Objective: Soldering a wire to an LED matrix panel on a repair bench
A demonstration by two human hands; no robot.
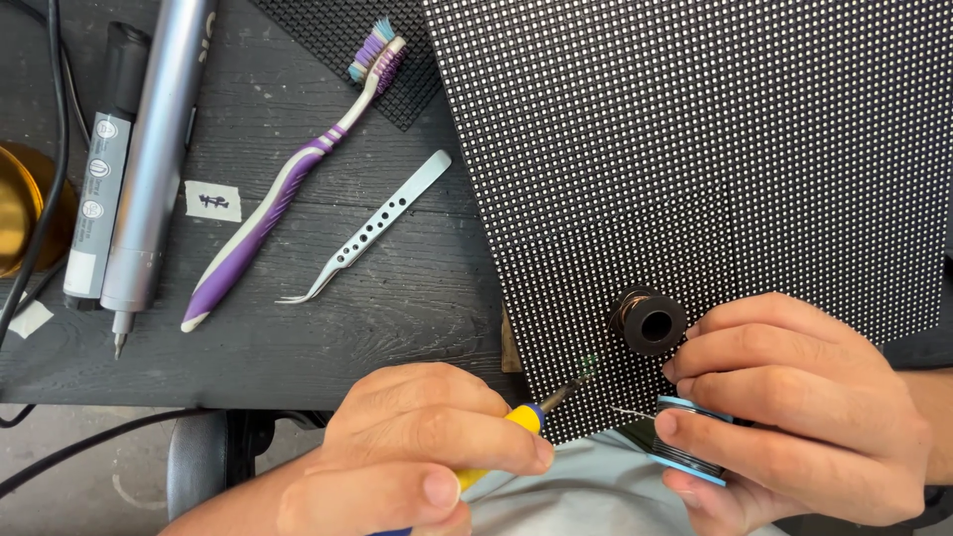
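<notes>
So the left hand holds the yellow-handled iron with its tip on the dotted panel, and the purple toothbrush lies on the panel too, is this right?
Not quite. The head view shows the purple toothbrush lying on the dark wooden table, left of the dotted panel, beside the bent tweezers. The rest holds: the left hand holds the yellow-handled iron, tip on the panel.

Soldering iron (526,415): yellow handle with blue collar, thin dark tip, held in left hand (417,452), slanting up to the right. Tip resting on lower edge of LED panel (695,169). Panel: black, covered in a regular grid of small white dots, lying flat and skewed on dark bench (397,308), lower corner overhanging the edge. Solder spool (690,447): blue flanges, grey wire, pinched in right hand (794,417), fine strand reaching left toward the tip. Small black ring (648,322) on panel, just above right-hand fingers.
</notes>
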